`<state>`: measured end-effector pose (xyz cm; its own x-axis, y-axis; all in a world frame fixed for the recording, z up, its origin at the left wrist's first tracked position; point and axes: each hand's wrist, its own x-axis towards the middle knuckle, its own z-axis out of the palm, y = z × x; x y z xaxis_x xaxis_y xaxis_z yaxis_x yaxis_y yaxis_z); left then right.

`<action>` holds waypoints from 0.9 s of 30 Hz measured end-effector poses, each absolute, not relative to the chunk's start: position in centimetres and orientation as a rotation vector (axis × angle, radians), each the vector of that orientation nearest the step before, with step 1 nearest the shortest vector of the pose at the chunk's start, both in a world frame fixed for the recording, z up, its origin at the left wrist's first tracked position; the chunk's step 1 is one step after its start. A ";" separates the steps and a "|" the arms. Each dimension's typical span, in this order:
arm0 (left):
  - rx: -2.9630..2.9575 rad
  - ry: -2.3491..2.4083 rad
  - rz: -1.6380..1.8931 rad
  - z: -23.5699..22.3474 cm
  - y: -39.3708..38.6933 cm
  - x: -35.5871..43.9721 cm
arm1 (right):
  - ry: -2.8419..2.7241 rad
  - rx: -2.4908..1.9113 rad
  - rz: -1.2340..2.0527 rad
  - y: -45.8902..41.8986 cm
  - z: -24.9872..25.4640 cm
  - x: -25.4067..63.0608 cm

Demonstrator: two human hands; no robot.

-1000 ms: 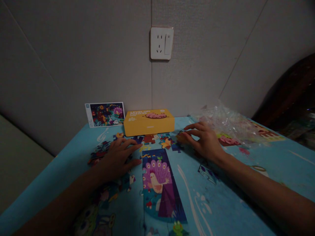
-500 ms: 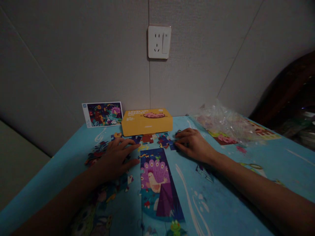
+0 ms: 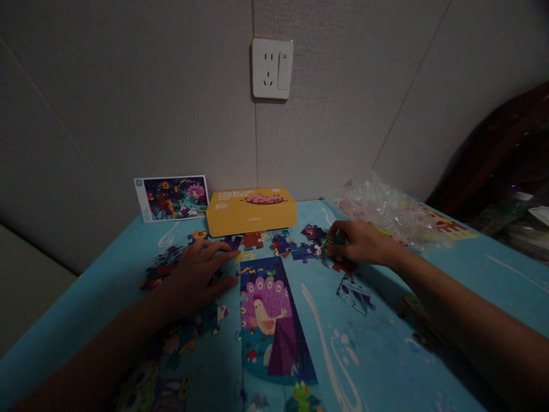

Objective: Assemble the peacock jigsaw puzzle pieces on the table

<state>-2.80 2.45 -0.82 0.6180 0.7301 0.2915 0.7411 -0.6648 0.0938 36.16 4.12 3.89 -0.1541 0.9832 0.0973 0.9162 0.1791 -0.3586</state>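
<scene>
My left hand [image 3: 195, 274] rests palm down with thumb and fingers apart, beside the joined puzzle section [image 3: 268, 326] and over part of the loose pieces on the left. That section shows a purple peacock and a tent. At the right, my right hand [image 3: 355, 243] has its thumb and fingers bent together on a puzzle piece [image 3: 330, 249], which they partly cover. Close to those fingers lie a dark blue puzzle piece [image 3: 303, 252] and a red one [image 3: 345, 268]. A white-and-purple patterned piece [image 3: 355, 294] sits nearer me, below the right hand.
A yellow puzzle box [image 3: 252, 213] stands against the wall, with a picture card [image 3: 174, 199] leaning at its left. Clear plastic wrapping [image 3: 386, 209] lies at the back right. More puzzle pieces [image 3: 163, 266] are spread on the left of the blue tabletop [image 3: 398, 366].
My right hand has moved right, off the dark blue pieces, and its fingers have closed on another puzzle piece. My left hand has stayed almost in place. The view has shifted slightly.
</scene>
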 end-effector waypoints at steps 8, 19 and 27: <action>-2.783 -1.251 -0.510 -1.2 2.7 -3.0 | -1.906 -1.610 0.462 4.5 3.2 34.7; -2.758 -1.224 -0.509 -1.3 2.6 -3.0 | -2.104 -1.837 0.464 4.1 3.9 35.2; -2.762 -1.206 -0.528 -1.4 2.8 -3.0 | -1.954 -1.827 0.619 5.3 4.0 36.9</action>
<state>-3.05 2.81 -1.39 0.6302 0.6964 0.3434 0.7247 -0.6863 0.0619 36.87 5.31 3.99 -0.0717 0.9973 -0.0138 0.8233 0.0513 -0.5652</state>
